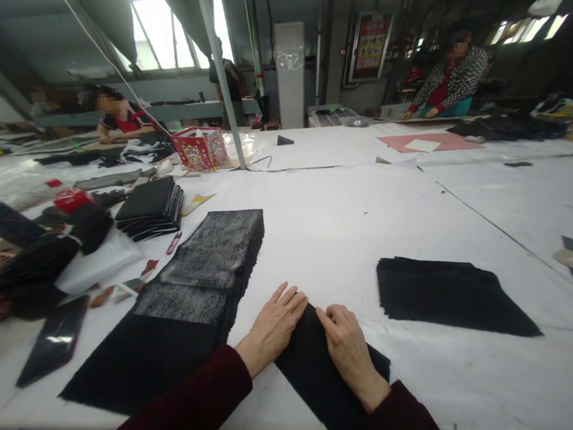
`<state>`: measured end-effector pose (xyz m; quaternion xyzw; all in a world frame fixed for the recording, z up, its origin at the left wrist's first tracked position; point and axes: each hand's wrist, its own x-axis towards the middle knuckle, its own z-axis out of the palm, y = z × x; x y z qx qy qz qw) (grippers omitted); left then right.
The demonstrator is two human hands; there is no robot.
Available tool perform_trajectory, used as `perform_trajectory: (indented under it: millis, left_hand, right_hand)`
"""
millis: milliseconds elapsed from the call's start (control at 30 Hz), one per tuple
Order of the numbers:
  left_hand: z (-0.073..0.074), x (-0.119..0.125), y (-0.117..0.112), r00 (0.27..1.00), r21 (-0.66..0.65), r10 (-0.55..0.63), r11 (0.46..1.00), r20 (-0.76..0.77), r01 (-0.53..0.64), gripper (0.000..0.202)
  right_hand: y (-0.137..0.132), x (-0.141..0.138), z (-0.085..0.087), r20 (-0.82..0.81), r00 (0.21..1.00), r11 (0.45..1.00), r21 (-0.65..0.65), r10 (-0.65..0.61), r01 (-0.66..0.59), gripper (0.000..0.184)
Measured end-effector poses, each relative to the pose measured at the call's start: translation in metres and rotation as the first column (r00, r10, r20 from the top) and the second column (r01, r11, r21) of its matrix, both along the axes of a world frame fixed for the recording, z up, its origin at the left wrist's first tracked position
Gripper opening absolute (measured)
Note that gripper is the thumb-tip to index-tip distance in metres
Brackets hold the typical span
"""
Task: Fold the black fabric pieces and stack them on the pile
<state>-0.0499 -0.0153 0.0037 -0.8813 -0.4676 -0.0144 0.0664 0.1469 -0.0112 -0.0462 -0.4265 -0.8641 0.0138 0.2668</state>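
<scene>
A black fabric piece (304, 367) lay askew on the white bench (317, 219), at six o'clock in the view, under both hands. The left hand (271, 327) rested on its upper end, fingers (294, 300) nearly straight and close together, gripping nothing. The right hand (348, 350) sat on its right side with fingers curled and the thumb at the far edge; whether they pinched the cloth could not be told. Reckoned from the hands, a black fabric stack (177, 345) with grey-speckled sections lay just beside at ten o'clock, and a dark glossy slab (54, 339) lay well apart at nine. Another black fabric pile (449, 298) lay at three o'clock. A patterned red box (200, 149) stood at eleven, and a co-worker in a checked jacket (472, 68) was far off at one.
</scene>
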Motion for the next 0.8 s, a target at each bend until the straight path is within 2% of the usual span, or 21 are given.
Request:
perform_trajectory:
  millis: [233, 500, 800]
  left_hand:
    - [-0.005, 0.005, -0.005, 1.000, 0.004, 0.000, 1.000, -0.004, 0.000, 0.057]
    - [-0.002, 0.013, -0.006, 0.997, 0.007, -0.069, 0.998, 0.018, 0.069, 0.046]
    - [-0.003, 0.024, -0.011, 0.996, 0.033, -0.083, 0.996, -0.009, 0.084, 0.050]
  right_hand:
    - [-0.007, 0.015, -0.003, 0.015, 1.000, 1.000, 0.005, 0.009, -0.009, 0.033]
    - [-0.015, 0.033, -0.001, 0.010, 1.000, 1.000, 0.017, 0.019, -0.019, 0.032]
    - [-0.024, 0.050, 0.002, 0.014, 1.000, 0.999, 0.031, 0.023, -0.024, 0.033]
